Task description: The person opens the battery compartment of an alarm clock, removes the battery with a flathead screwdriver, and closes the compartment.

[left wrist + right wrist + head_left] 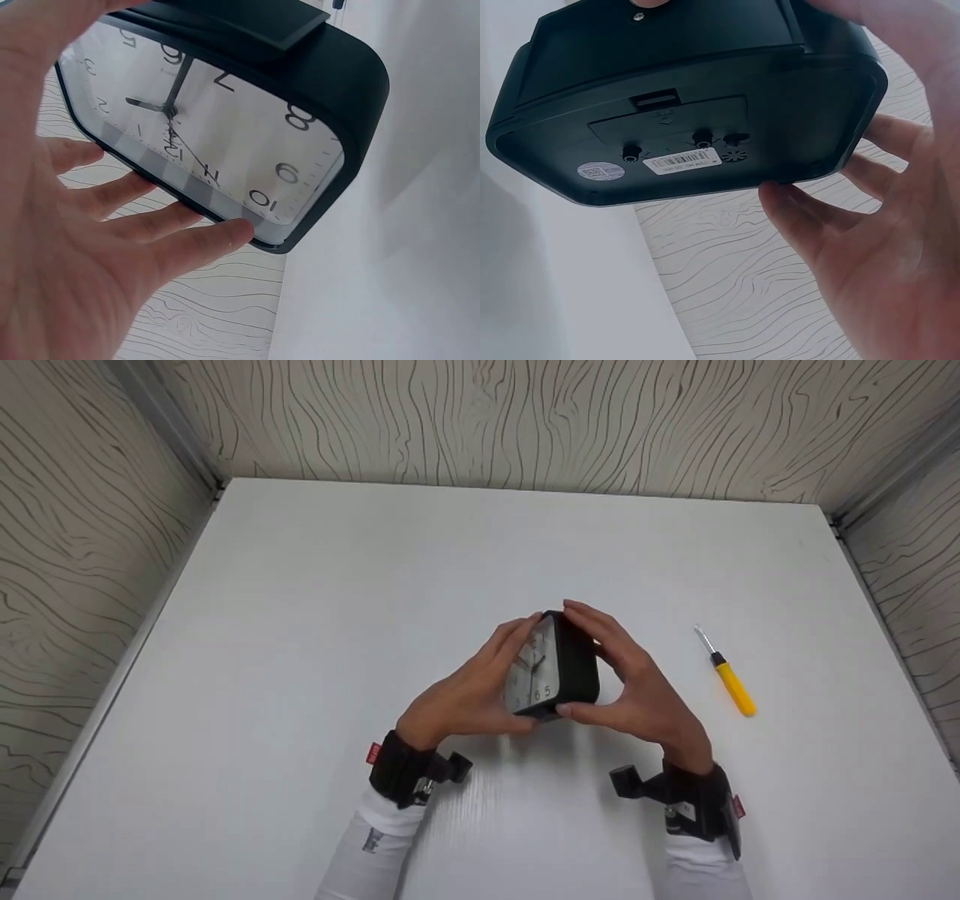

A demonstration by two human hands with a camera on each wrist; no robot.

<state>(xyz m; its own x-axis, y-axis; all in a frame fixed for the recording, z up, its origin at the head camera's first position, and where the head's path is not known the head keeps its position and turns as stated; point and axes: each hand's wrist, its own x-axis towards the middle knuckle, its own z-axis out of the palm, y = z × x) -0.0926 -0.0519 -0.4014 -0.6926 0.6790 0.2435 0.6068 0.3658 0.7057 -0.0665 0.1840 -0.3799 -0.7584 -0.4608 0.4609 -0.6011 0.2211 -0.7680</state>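
Both hands hold a black square alarm clock (577,664) above the table, its white dial (217,127) turned toward the left. My left hand (476,686) grips it from the left, fingers along the top edge and thumb at the bottom edge. From the right, my right hand (637,686) grips it too, with fingers at the top and thumb underneath. The right wrist view shows the back, with two small knobs, a barcode label (681,160) and a battery cover (675,124). The thumbs lie near the clock's base.
A screwdriver (731,682) with a yellow handle lies on the white table (337,585), to the right of my right hand. Panels with a wood-grain pattern (480,427) stand along the back and both sides.
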